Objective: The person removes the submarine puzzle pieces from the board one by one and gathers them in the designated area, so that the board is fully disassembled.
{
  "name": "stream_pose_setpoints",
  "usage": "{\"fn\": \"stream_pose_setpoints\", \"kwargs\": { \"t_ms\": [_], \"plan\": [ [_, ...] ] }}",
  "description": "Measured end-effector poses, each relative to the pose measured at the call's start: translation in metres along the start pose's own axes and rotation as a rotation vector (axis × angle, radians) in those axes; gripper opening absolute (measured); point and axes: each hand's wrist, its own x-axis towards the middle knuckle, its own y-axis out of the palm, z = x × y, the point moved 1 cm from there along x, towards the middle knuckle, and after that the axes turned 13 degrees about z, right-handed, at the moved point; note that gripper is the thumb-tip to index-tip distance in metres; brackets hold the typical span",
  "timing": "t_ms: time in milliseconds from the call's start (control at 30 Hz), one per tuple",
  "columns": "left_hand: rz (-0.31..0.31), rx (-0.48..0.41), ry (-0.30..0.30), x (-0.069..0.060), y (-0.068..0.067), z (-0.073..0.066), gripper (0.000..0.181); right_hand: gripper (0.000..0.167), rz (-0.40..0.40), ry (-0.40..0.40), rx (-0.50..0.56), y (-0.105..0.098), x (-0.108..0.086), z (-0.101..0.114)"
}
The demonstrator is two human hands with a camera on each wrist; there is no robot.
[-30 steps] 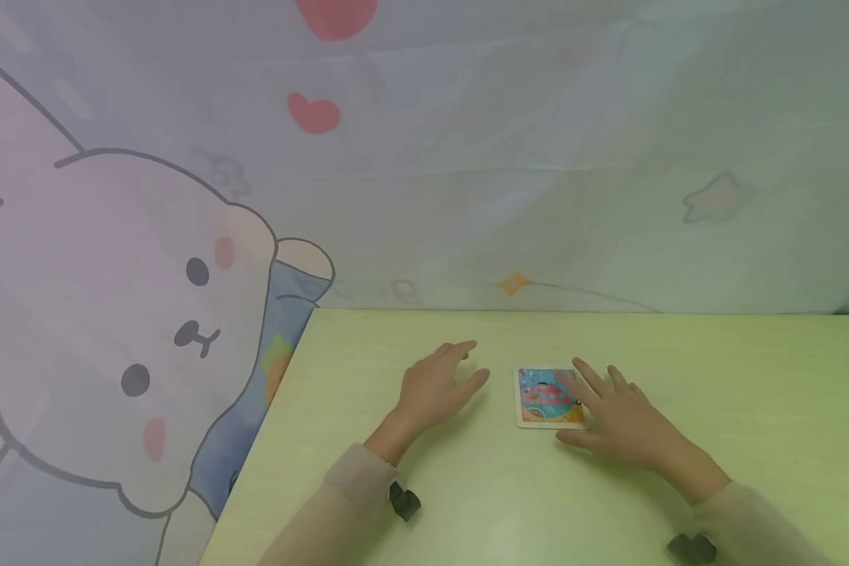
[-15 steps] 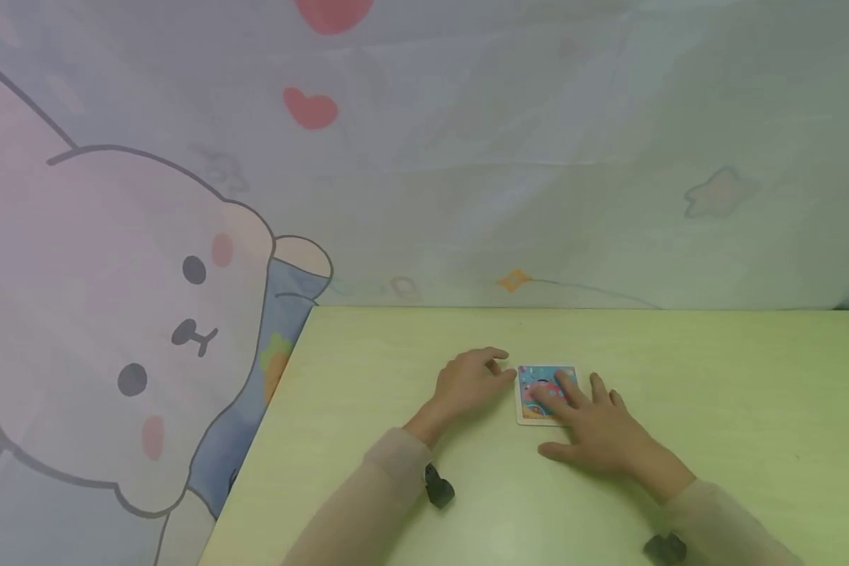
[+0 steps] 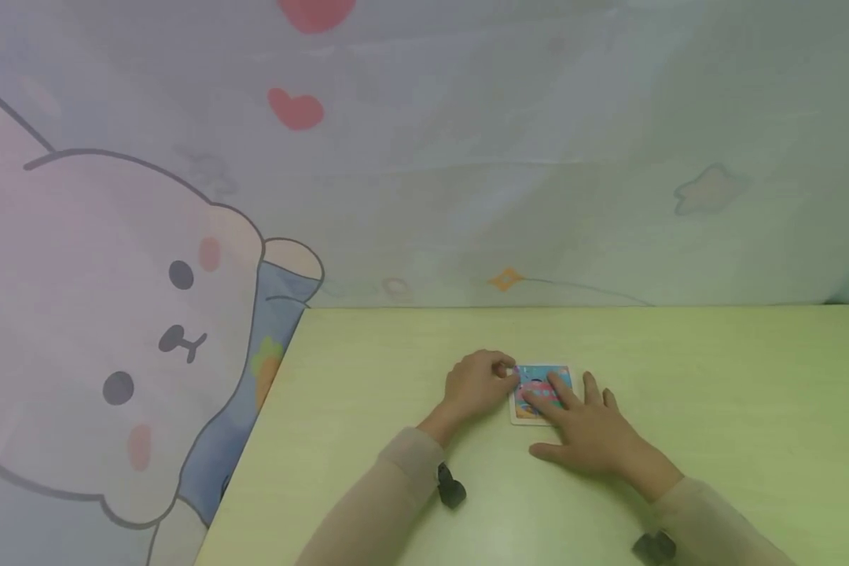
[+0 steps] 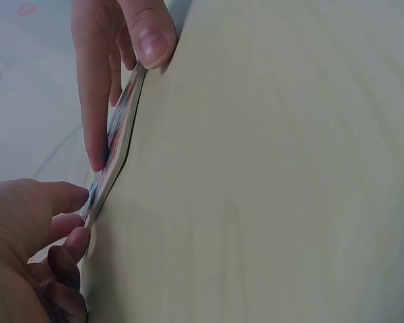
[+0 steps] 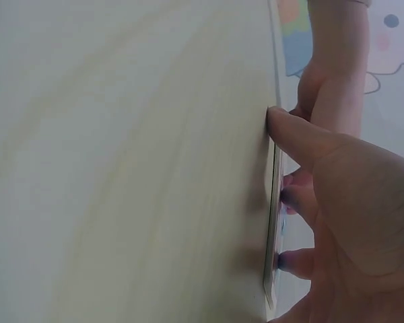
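Lying on the table (image 3: 750, 393), the square picture card (image 3: 535, 382) sat between two hands set apart: the right hand (image 3: 596, 436) laid straight, spread fingers on its face, probably to steady it, while the left hand (image 3: 475, 384), fingers bent, met its left edge, perhaps bracing it; whether it pinched could not be told.

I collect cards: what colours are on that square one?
Blue, pink and some orange on the square card, clearest in the head view.
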Motion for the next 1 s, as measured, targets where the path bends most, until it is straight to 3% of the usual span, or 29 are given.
{"fn": "stream_pose_setpoints", "kwargs": {
  "t_ms": [400,733,1000],
  "plan": [
    [-0.03,-0.012,-0.025,-0.0022,0.0038,-0.0057,0.029,0.079,0.014,0.01,0.024,0.002,0.0006,0.0001],
    [-0.078,-0.078,0.039,-0.0033,0.0056,-0.0063,0.025,0.077,0.014,0.012,0.017,-0.0031,0.0,0.0024],
    [-0.152,-0.114,0.068,-0.0008,0.0095,-0.0075,0.017,0.077,0.015,0.011,0.033,-0.0026,-0.0003,0.0028]
  ]
}}
